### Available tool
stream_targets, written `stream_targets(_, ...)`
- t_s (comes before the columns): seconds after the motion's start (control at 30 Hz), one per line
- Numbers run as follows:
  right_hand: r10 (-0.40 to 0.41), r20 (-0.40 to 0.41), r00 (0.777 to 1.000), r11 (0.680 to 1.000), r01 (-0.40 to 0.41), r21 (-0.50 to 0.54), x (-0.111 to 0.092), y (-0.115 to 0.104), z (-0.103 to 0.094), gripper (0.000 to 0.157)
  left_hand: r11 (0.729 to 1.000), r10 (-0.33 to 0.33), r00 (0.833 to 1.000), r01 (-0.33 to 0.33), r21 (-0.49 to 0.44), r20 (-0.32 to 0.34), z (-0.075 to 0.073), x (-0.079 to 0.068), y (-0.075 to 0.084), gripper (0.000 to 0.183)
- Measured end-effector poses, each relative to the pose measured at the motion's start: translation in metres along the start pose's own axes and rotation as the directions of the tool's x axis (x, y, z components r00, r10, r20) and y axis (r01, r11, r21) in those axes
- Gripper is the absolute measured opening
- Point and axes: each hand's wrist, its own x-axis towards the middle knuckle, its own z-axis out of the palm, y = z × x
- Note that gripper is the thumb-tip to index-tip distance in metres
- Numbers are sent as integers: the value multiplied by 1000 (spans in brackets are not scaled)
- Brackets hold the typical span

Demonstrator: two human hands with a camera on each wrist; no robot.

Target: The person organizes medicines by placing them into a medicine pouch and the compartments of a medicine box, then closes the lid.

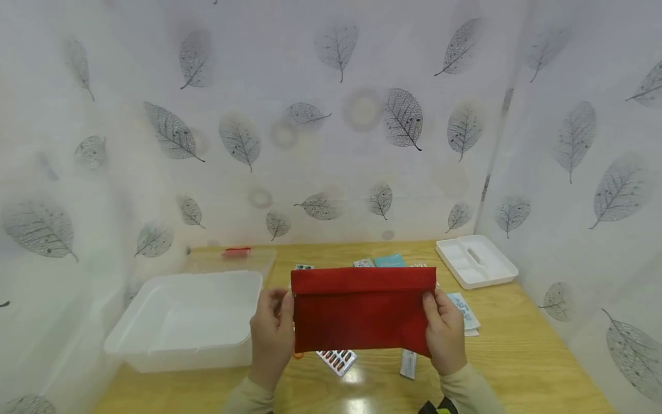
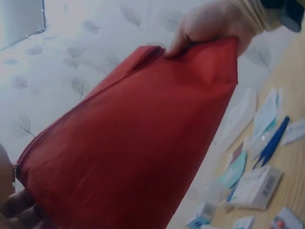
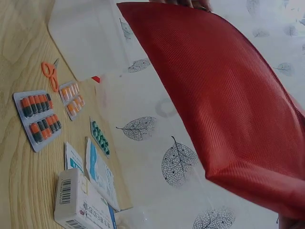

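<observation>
A red fabric zip pouch point(image 1: 362, 319) is held up over the table, stretched wide between both hands. My left hand point(image 1: 271, 333) pinches its left edge, near the zip end. The right hand point(image 1: 447, 330) grips the opposite edge, its thumb lying on the near face. In the left wrist view the zip runs along one long edge of the pouch point(image 2: 128, 138), and its far corner bunches under the right hand point(image 2: 212, 28). The right wrist view shows the pouch's point(image 3: 228, 95) underside edge, with fingertips of the left hand point(image 3: 183, 3) at the top. Whatever is inside cannot be seen.
A white plastic bin point(image 1: 188, 316) stands at left, a white divided tray point(image 1: 476, 261) at back right. Beneath the pouch lie capsule blister packs point(image 3: 37, 119), orange-handled scissors point(image 3: 50, 74), a medicine box point(image 3: 78, 200) and blue tweezers point(image 2: 274, 143). Leaf-patterned sheeting surrounds the table.
</observation>
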Motion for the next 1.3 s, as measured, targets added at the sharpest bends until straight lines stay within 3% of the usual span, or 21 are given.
stream_targets(0.1, 13, -12, 1000, 1000, -13, -6, -1, 0, 1, 29, 982, -136, 987, 146, -121, 83, 0, 0, 3, 20)
stream_targets(0.23, 31, -3, 1000, 999, -31, 17, -3, 0, 2, 29, 933, -251, 947, 292, -209, 200, 2, 0, 6, 24)
stream_targets(0.33, 51, 18, 999, 998, -51, 39, -5, 1, 3, 30, 907, -285, 927, 343, -245, 242, 4, -1, 6, 22)
stream_targets(0.43, 43, 36, 998, 998, -44, 41, -6, 4, 3, 29, 904, -280, 928, 341, -259, 245, 7, -2, 5, 19)
stream_targets(0.57, 5, 80, 997, 999, -8, 43, -4, 3, 4, 29, 932, -231, 953, 275, -238, 194, 9, -4, 5, 16)
stream_targets(0.67, 17, 122, 992, 998, -24, 56, -5, 0, 7, 32, 973, -122, 985, 143, -184, 121, 9, -6, 8, 8)
stream_targets(0.73, 13, 149, 989, 996, -26, 85, -6, -1, 9, 34, 987, -17, 997, 29, -158, 76, 9, -8, 7, 5)
stream_targets(0.83, -30, 198, 980, 988, -2, 157, -7, -2, 13, 37, 983, 142, 990, -139, -117, 16, 10, -9, 7, 13)
stream_targets(0.93, -34, 218, 975, 979, -12, 203, -7, -4, 17, 35, 961, 260, 965, -262, -88, -32, 12, -9, 2, 20)
stream_targets(1.03, 19, 244, 970, 973, -75, 221, -10, -6, 23, 29, 948, 304, 951, -308, -74, -62, 15, -11, 0, 24)
stream_targets(1.13, 80, 245, 966, 964, -137, 227, -14, -7, 29, 29, 949, 305, 948, -311, -58, -95, 17, -13, 1, 26)
stream_targets(1.3, 84, 184, 979, 985, -110, 133, -19, -5, 35, 24, 966, 250, 958, -257, -38, -144, 21, -17, 0, 27)
